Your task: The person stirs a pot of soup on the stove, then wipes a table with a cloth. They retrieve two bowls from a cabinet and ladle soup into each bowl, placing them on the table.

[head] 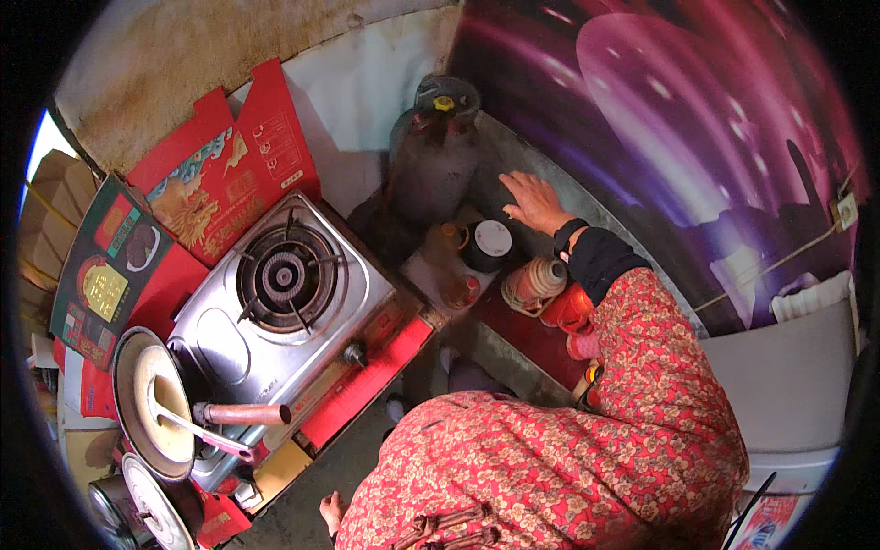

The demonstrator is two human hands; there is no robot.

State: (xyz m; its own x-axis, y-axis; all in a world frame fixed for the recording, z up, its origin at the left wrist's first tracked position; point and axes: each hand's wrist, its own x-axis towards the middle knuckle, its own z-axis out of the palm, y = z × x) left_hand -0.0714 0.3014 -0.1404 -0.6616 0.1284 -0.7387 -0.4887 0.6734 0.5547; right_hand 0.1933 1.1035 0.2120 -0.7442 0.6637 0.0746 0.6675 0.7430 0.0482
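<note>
My right hand point(533, 203) is stretched out with its fingers apart and nothing in it, beside a dark gas cylinder point(433, 165) with a yellow valve knob. Below that hand stand a black container with a white patterned lid point(493, 237) and a thermos flask point(543, 278). Red plastic containers point(569, 306) sit by my sleeve. Low in the picture, my left hand point(331, 512) hangs beside my floral garment; it is small and partly hidden, and its grip is unclear.
A steel gas stove point(295, 275) stands at the left, backed by red printed cardboard point(254, 158). A pan point(148, 399) holding a ladle point(199, 430) and a metal lid point(155, 505) lie at its near end. A wall socket point(845, 210) with a cord is at the right.
</note>
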